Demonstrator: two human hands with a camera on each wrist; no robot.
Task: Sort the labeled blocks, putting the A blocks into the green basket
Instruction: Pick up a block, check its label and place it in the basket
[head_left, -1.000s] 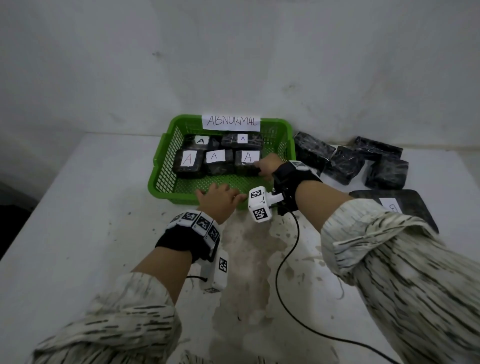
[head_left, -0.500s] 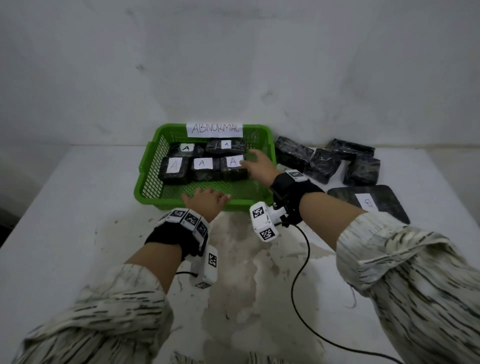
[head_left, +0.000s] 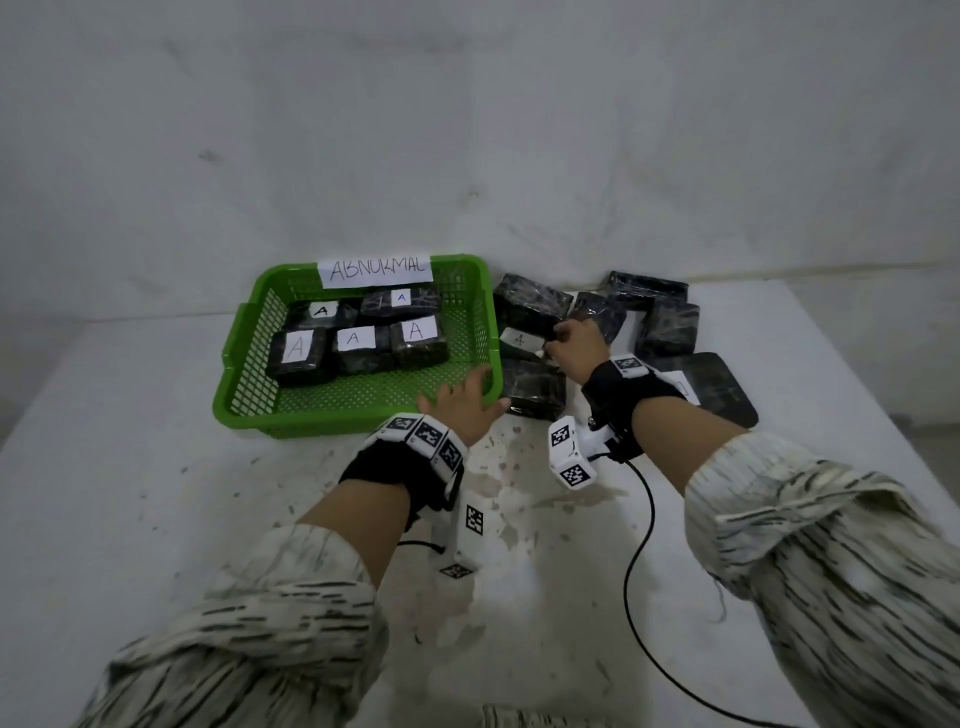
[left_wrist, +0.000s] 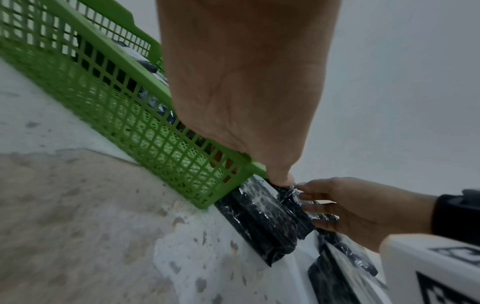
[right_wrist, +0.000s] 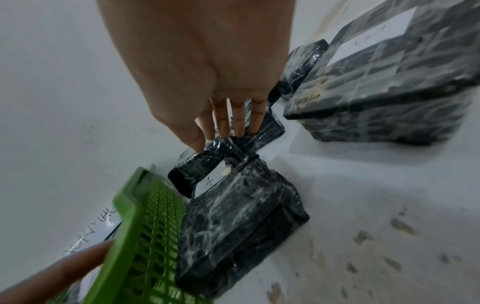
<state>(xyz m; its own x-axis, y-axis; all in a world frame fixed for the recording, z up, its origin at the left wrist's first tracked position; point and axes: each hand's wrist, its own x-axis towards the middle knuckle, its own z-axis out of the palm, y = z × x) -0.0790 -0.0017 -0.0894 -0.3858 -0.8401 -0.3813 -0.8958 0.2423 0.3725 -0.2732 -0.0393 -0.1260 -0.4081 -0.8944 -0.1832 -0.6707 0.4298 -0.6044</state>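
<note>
Right hand (head_left: 574, 345) has left green basket (head_left: 228, 358), fingers (right_wrist: 223, 123) now gripping A block (head_left: 519, 340).

One green basket (head_left: 332, 422), five A blocks (head_left: 415, 345) inside, seven other blocks (head_left: 667, 330) outside.

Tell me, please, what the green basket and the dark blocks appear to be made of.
Green basket: likely moulded plastic, given its uniform colour and lattice walls. Dark blocks: core hidden; wrapped in glossy black film or tape, from wrinkles and glare.
</note>
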